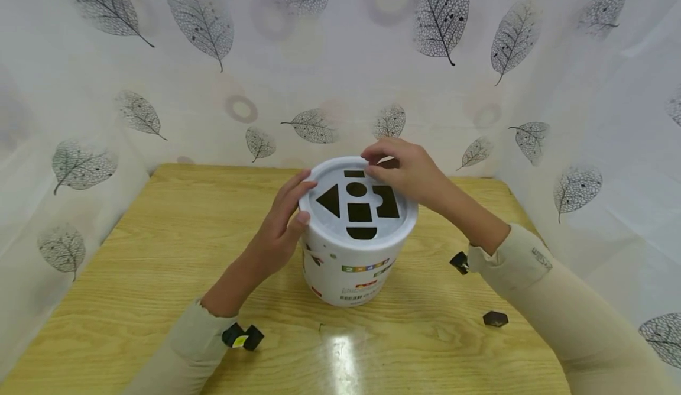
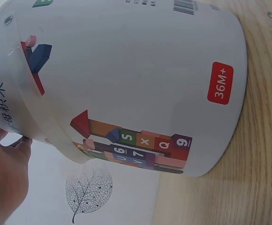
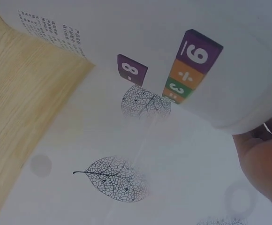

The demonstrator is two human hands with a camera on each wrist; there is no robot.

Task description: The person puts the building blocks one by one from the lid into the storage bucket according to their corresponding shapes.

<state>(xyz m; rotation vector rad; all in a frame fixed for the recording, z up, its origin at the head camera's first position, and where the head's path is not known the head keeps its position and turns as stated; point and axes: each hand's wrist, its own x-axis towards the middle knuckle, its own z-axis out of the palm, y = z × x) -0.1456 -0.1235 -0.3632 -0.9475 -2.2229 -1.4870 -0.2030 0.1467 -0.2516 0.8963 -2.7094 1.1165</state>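
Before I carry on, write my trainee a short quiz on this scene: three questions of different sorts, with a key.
1. True or false: the white bucket lies on its side on the table.
2. Which shape of cut-out in the lid is nearest the left hand?
3. Fill in the blank: in the left wrist view, the red label near the bucket's base reads ____.

Key:
1. False; it stands upright.
2. The triangle.
3. 36M+.

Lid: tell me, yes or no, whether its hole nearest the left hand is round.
No, the lid's hole nearest the left hand is triangular.
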